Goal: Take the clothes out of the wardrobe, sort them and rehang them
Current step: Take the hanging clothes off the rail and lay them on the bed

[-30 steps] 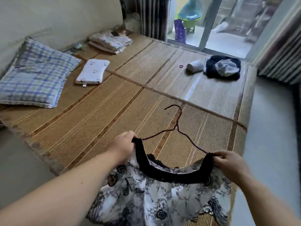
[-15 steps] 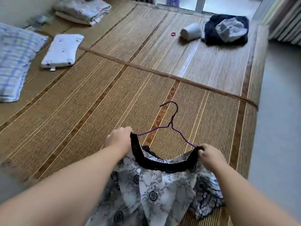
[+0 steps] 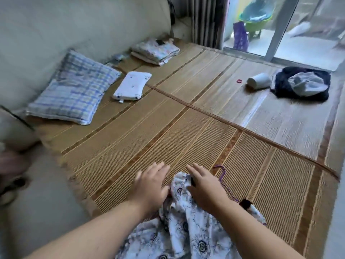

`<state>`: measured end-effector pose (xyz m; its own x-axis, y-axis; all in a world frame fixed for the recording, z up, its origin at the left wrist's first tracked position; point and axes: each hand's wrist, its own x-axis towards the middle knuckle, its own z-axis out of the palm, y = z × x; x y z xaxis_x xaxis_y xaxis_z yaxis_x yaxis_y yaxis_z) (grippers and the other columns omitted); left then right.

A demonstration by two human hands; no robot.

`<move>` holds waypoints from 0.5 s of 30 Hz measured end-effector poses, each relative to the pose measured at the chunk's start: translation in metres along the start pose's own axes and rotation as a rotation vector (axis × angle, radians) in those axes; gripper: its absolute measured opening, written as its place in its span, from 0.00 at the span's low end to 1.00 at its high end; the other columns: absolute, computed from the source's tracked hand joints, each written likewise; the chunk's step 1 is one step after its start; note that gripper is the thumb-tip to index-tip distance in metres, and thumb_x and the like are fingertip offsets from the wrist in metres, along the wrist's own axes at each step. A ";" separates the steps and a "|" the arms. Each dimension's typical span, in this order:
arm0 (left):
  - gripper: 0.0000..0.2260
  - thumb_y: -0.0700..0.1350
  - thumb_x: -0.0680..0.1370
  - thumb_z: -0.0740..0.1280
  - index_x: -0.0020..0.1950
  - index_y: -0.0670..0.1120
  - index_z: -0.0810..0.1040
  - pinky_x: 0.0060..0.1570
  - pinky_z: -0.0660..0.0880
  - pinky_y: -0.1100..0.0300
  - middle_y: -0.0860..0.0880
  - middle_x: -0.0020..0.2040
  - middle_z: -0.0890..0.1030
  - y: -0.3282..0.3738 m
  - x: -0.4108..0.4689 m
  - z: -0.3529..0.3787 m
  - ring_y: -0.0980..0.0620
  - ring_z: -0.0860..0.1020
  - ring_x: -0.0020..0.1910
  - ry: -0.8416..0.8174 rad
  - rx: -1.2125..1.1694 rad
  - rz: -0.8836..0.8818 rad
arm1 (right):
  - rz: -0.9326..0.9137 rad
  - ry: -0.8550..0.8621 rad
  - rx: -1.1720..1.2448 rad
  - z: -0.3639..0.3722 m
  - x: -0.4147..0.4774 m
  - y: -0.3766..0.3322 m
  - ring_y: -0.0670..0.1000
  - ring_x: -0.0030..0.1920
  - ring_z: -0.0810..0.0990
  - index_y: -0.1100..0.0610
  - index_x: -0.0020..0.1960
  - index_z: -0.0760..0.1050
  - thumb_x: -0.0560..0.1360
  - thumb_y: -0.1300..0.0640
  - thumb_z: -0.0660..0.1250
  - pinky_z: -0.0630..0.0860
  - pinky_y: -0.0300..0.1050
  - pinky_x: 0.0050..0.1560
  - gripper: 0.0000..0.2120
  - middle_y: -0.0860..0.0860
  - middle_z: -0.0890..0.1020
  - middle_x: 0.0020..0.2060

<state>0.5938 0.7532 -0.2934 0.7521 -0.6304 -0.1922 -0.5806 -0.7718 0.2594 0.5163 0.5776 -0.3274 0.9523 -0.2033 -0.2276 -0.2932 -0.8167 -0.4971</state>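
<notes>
Status: sorting stage, early.

1. Work item. The printed garment [image 3: 179, 230], white with a dark floral pattern, lies crumpled at the near edge of the woven mat [image 3: 186, 128]. A strip of its black trim [image 3: 245, 202] shows at the right side.
2. Hanger. The purple wire hanger [image 3: 222, 172] lies on the mat with its hook just beyond the garment. One wire arm runs toward the black trim. Whether the hanger sits inside the neckline cannot be told.
3. Left hand [image 3: 151, 186]. Fingers straight and spread, gripping nothing. The hand lies flat against the garment's left edge.
4. Right hand [image 3: 205, 186]. Fingers straight and apart, palm down over the top of the garment. Pressing or hovering cannot be told.
5. Other stock. A pile of dark clothes [image 3: 300, 83] with a grey piece on top lies at the far end of the mat, well apart from the work item.

Done, as judged: at least this garment is out of the wardrobe. Left, as judged: separating garment and hanger if needed, grouping with the far pile, all rehanging. The wardrobe is not in view.
</notes>
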 end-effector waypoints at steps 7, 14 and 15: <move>0.28 0.52 0.75 0.62 0.75 0.55 0.59 0.72 0.52 0.45 0.52 0.76 0.61 -0.075 -0.123 -0.175 0.51 0.56 0.75 0.313 0.298 -0.110 | -0.543 0.074 -0.113 -0.062 0.001 -0.224 0.53 0.74 0.56 0.41 0.75 0.50 0.75 0.46 0.63 0.58 0.53 0.72 0.34 0.49 0.57 0.76; 0.28 0.54 0.67 0.67 0.67 0.49 0.74 0.60 0.69 0.40 0.46 0.67 0.75 -0.140 -0.319 -0.296 0.44 0.73 0.66 0.530 0.569 -0.418 | -1.025 0.148 -0.089 -0.067 -0.056 -0.451 0.51 0.73 0.60 0.42 0.74 0.54 0.74 0.44 0.62 0.60 0.50 0.70 0.31 0.47 0.60 0.74; 0.28 0.54 0.68 0.67 0.68 0.50 0.72 0.62 0.67 0.41 0.47 0.68 0.73 -0.147 -0.347 -0.306 0.45 0.70 0.68 0.545 0.581 -0.484 | -1.073 0.157 -0.072 -0.060 -0.069 -0.479 0.51 0.73 0.60 0.42 0.74 0.55 0.74 0.44 0.62 0.59 0.49 0.69 0.31 0.46 0.60 0.74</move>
<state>0.5132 1.1112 0.0253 0.9102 -0.2163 0.3531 -0.1195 -0.9537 -0.2760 0.5961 0.9498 -0.0232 0.7109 0.5724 0.4088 0.6991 -0.6385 -0.3218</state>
